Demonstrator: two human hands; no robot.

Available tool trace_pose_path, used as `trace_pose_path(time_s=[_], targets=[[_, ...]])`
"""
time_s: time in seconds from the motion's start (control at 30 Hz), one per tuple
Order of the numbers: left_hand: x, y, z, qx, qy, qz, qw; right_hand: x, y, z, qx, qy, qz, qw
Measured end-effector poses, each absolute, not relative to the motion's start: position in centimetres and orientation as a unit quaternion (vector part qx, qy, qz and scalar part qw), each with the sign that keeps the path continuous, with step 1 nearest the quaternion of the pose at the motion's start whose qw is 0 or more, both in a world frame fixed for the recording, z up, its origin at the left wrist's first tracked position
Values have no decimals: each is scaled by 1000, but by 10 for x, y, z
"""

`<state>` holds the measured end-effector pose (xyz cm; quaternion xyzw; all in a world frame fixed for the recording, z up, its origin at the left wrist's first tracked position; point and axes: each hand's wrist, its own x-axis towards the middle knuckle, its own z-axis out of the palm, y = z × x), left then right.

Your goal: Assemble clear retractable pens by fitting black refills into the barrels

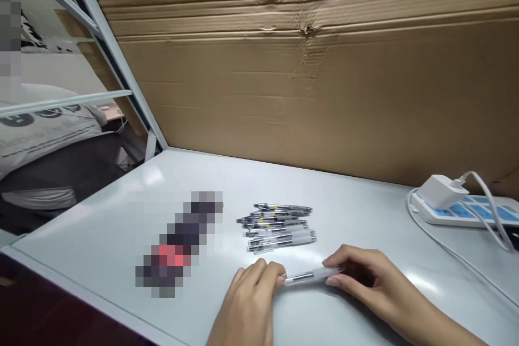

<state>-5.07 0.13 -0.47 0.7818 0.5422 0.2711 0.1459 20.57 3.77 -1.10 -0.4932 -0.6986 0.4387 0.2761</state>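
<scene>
A clear-barrelled pen [308, 277] with a frosted section lies level between my two hands, just above or on the white tabletop. My left hand [253, 300] is closed, its fingertips at the pen's left end. Thumb and fingers of my right hand [365, 281] pinch the frosted right end, partly covering it. Beyond my hands is a bunch of similar pens [279, 227], several lying side by side, roughly parallel, some with small yellow marks. The underside of my left hand and its thumb are hidden.
A pixelated dark item with a red patch [172, 255] lies to the left on the tabletop [357, 200]. At the right, a white charger [441, 192] and cable sit in a power strip [478, 212]. Cardboard [308, 102] stands behind; a metal frame [117, 54] rises at left.
</scene>
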Motion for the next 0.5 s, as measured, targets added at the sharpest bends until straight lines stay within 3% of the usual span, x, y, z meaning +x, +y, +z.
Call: trace_pose_path(time_s=[0.17, 0.33, 0.5], targets=[[-50, 1, -17, 785, 534, 292, 117, 205, 41, -8, -474, -690, 473, 275], [-50, 1, -28, 782, 536, 298, 113, 207, 42, -10, -451, -701, 435, 341], [-49, -2, -15, 780, 543, 285, 123, 210, 43, -9, -448, -741, 416, 280]])
